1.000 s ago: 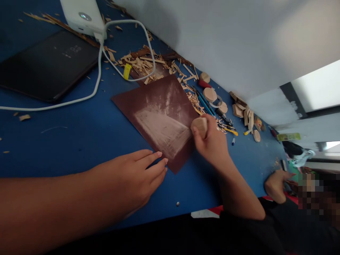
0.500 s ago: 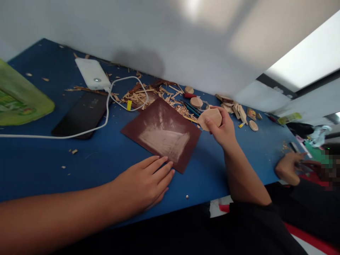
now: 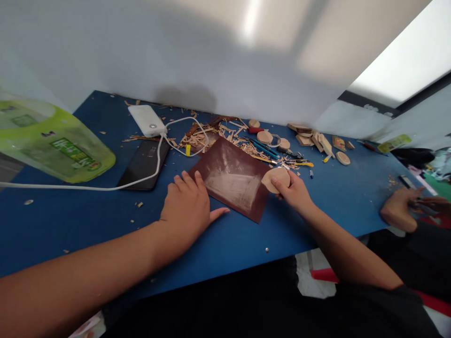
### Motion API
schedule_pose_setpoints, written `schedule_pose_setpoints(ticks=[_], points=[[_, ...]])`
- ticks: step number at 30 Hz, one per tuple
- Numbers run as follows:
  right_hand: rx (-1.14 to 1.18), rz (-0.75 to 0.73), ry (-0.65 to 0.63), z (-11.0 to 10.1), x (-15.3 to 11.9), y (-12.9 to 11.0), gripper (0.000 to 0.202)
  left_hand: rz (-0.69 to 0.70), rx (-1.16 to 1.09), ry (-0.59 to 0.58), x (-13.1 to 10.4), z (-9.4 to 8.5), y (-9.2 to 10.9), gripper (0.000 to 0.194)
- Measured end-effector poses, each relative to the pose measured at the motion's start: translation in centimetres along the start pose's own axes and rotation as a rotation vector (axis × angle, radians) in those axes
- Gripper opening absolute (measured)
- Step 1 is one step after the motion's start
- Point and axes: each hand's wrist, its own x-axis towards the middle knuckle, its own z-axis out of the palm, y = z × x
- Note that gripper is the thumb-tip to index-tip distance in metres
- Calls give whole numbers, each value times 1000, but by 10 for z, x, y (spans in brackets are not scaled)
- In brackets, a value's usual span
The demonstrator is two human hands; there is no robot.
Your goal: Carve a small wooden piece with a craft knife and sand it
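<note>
My right hand (image 3: pixel 293 189) is closed on a pale, flat piece of wood (image 3: pixel 274 180), rounded with a pointed left end, thumb on its face. It is held at the right corner of a brown sheet of sandpaper (image 3: pixel 230 180), which lies on the blue table and carries a whitish layer of dust. Palm down, my left hand (image 3: pixel 188 202) lies open with fingers stretched and thumb apart. Its fingertips are at the sheet's left corner.
Wood shavings (image 3: pixel 197 136), round wood slices (image 3: pixel 265 137) and pens (image 3: pixel 262 149) lie behind the sheet. On the left are a black phone (image 3: pixel 144 164), a white power bank (image 3: pixel 146 119) with its cable, and a green plastic container (image 3: pixel 77 150). A co-worker's hand (image 3: pixel 400 209) is at right.
My left hand has moved from the sandpaper's front edge to its left corner, with the thumb now spread. My right hand still holds the wood piece, slightly lower. The view has shifted.
</note>
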Motion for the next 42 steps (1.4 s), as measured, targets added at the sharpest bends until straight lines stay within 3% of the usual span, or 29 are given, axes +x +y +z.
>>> schedule_pose_setpoints(ticks=[6, 11, 16, 22, 25, 29, 37, 42], points=[[110, 2, 107, 4, -29, 13, 59, 2, -15, -8, 5, 3, 2, 129], [174, -10, 165, 1, -25, 17, 68, 54, 20, -2, -10, -3, 9, 122], [195, -16, 171, 2, -15, 24, 70, 178, 26, 5, -30, -15, 16, 97], [191, -47, 145, -1, 9, 23, 71, 321, 22, -1, -66, -15, 29, 64], [168, -58, 119, -1, 27, 19, 72, 417, 10, 10, -88, -6, 38, 66], [142, -84, 77, 5, 54, 12, 70, 550, -37, 120, -108, 7, 45, 68], [9, -178, -39, 36, 95, -10, 77, 716, -214, 176, -106, 18, 46, 69], [-174, -313, -79, 35, 108, -41, 71, 781, -261, 292, -105, 23, 48, 65]])
